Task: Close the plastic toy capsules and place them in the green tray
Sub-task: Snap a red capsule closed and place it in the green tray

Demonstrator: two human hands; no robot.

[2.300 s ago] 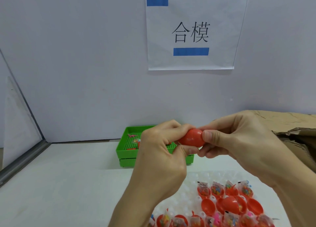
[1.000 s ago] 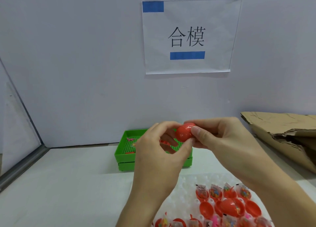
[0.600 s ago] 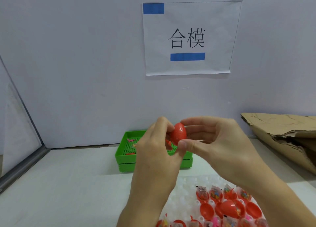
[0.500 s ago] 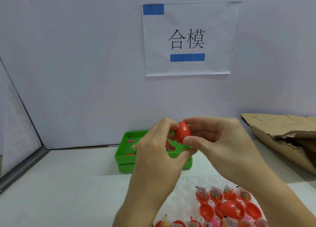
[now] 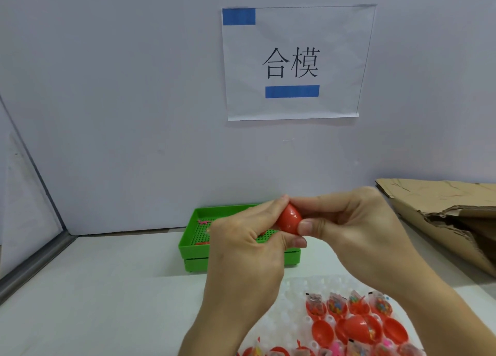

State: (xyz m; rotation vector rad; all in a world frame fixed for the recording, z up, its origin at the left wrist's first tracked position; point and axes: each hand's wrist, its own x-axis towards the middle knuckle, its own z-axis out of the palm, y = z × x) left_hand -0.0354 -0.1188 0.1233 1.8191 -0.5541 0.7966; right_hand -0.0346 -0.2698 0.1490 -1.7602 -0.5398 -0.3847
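We hold a red egg-shaped plastic capsule (image 5: 288, 218) in the air between both hands, in front of the green perforated plastic tray (image 5: 188, 241). Our left hand (image 5: 247, 251) curls round the capsule from the left and below, thumb tip against its lower edge, so that grip is holding the capsule. Our right hand (image 5: 354, 232) pinches it from the right, thumb on its near side and fingers over its top, so that grip is holding the same capsule too. The capsule looks closed, though our fingers hide much of its seam.

The green tray sits on the white counter (image 5: 94, 288) close to the pale back wall, partly hidden behind our left hand; small red scraps lie on its perforated floor. Near the lower edge of the view a clear blister sheet (image 5: 295, 286) carries more open red capsule halves (image 5: 322, 330), several with small wrapped toys inside. A torn brown cardboard box (image 5: 442, 216) lies at the right side of the counter. On the wall above hangs a white paper sign (image 5: 295, 60) with black characters and two blue tape strips.
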